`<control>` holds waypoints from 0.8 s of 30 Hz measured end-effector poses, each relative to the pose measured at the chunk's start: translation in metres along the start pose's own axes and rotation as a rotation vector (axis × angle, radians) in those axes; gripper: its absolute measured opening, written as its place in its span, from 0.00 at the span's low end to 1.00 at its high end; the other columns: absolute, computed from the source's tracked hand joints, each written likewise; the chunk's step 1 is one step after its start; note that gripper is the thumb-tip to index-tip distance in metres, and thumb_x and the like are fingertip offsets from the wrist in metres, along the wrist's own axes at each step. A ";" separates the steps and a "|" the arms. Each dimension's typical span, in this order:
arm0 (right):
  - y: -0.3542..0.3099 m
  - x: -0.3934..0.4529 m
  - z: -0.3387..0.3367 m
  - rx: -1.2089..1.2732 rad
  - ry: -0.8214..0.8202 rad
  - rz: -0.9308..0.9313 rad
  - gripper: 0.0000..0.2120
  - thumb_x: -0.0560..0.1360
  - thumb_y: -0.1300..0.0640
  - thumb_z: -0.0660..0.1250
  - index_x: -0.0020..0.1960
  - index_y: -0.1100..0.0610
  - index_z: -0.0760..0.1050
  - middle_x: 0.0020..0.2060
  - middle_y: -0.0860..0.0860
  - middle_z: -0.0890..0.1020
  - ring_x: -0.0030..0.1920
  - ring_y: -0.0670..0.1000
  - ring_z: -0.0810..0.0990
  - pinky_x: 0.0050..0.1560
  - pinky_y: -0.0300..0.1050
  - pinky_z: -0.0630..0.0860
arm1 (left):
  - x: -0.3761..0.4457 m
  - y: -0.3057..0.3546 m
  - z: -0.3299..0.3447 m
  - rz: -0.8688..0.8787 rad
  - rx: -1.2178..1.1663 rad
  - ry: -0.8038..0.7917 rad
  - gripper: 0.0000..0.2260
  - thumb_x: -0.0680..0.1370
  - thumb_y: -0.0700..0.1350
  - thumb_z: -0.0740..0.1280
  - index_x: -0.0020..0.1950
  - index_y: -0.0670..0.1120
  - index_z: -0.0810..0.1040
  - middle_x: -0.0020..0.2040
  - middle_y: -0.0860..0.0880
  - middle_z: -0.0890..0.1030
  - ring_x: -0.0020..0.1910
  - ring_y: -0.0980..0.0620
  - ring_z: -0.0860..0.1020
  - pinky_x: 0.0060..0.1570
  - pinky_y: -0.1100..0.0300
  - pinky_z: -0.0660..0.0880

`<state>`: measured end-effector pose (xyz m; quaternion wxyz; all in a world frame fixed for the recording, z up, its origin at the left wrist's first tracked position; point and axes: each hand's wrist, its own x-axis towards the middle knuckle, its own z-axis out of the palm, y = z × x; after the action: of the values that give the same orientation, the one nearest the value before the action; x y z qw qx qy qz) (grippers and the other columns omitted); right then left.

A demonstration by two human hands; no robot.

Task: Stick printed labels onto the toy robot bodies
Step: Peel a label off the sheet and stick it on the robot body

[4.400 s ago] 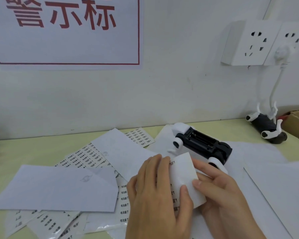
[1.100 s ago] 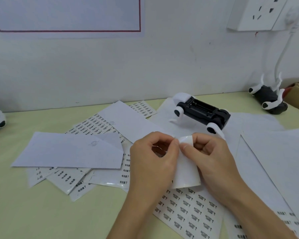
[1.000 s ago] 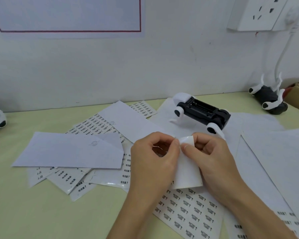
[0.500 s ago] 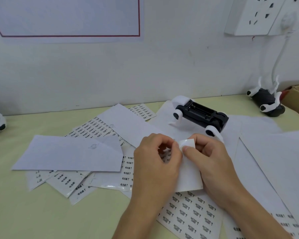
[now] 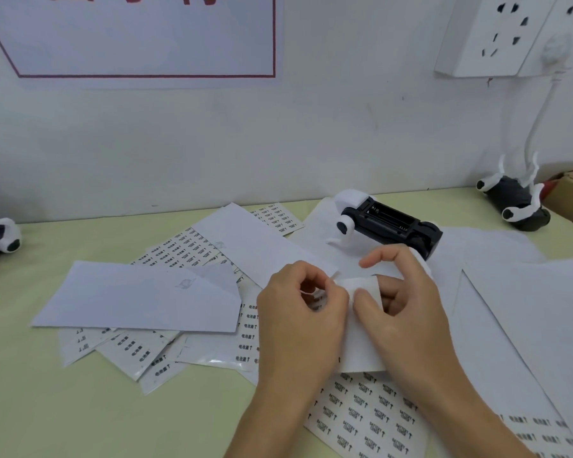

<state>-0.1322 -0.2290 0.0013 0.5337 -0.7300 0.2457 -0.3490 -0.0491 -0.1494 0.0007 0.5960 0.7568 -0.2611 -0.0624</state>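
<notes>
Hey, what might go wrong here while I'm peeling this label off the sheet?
Both hands, left hand and right hand, pinch the folded label sheet at one small corner, so the label may tear or curl onto itself. The loose sheets lying around could catch its sticky side. The toy robot lies unheld, so it may slide when pressed.

Bright, even light; soft shadows; slight blur; wide-angle bending at edges.

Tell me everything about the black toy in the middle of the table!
The toy robot lies belly-up on white paper sheets, behind the hands. Its body looks like black plastic, with an open battery slot facing up. White rounded legs stick out at its corners, and a white part caps its left end. The right hand hides its near right corner.
</notes>
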 end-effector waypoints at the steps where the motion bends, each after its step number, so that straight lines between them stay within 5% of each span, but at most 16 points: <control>1: 0.000 -0.001 0.001 -0.042 0.012 -0.034 0.15 0.73 0.65 0.65 0.48 0.44 0.73 0.25 0.54 0.75 0.22 0.46 0.65 0.22 0.37 0.64 | 0.000 0.000 0.000 -0.024 0.003 0.015 0.05 0.73 0.42 0.70 0.37 0.49 0.79 0.36 0.53 0.81 0.38 0.57 0.80 0.38 0.70 0.72; 4: 0.001 -0.004 0.006 -0.253 0.090 -0.143 0.11 0.69 0.58 0.63 0.46 0.43 0.75 0.33 0.48 0.76 0.30 0.45 0.73 0.28 0.32 0.67 | 0.001 0.000 -0.001 -0.094 -0.021 0.081 0.05 0.73 0.44 0.70 0.37 0.50 0.79 0.36 0.53 0.82 0.40 0.59 0.79 0.39 0.73 0.72; 8: 0.002 -0.005 0.010 -0.445 0.204 -0.236 0.10 0.70 0.55 0.63 0.48 0.46 0.78 0.48 0.42 0.70 0.51 0.42 0.74 0.50 0.24 0.66 | 0.003 0.001 -0.002 -0.139 -0.099 0.158 0.06 0.75 0.44 0.70 0.38 0.51 0.80 0.38 0.58 0.82 0.43 0.62 0.79 0.40 0.74 0.72; 14: -0.001 -0.007 0.012 -0.373 0.166 -0.435 0.15 0.73 0.56 0.59 0.48 0.57 0.84 0.32 0.41 0.72 0.34 0.40 0.72 0.35 0.27 0.66 | -0.001 0.003 -0.001 -0.012 -0.026 0.233 0.07 0.76 0.46 0.70 0.40 0.56 0.78 0.40 0.57 0.82 0.43 0.59 0.80 0.43 0.68 0.74; 20: -0.002 -0.008 0.014 -0.218 0.006 -0.367 0.17 0.74 0.59 0.60 0.55 0.49 0.84 0.28 0.46 0.71 0.28 0.45 0.70 0.29 0.33 0.65 | -0.003 -0.001 0.002 0.272 0.150 0.267 0.09 0.74 0.36 0.74 0.42 0.50 0.80 0.41 0.58 0.79 0.43 0.54 0.78 0.45 0.72 0.69; 24: -0.003 -0.007 0.013 -0.130 0.000 -0.284 0.19 0.73 0.63 0.61 0.55 0.46 0.83 0.28 0.50 0.74 0.29 0.46 0.72 0.29 0.36 0.67 | -0.004 -0.003 0.004 0.367 0.159 0.203 0.04 0.77 0.43 0.67 0.47 0.48 0.82 0.45 0.56 0.80 0.48 0.58 0.76 0.47 0.67 0.72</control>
<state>-0.1264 -0.2147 0.0002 0.4309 -0.7904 0.1621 -0.4041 -0.0531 -0.1505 -0.0043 0.5592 0.7434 -0.3374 0.1442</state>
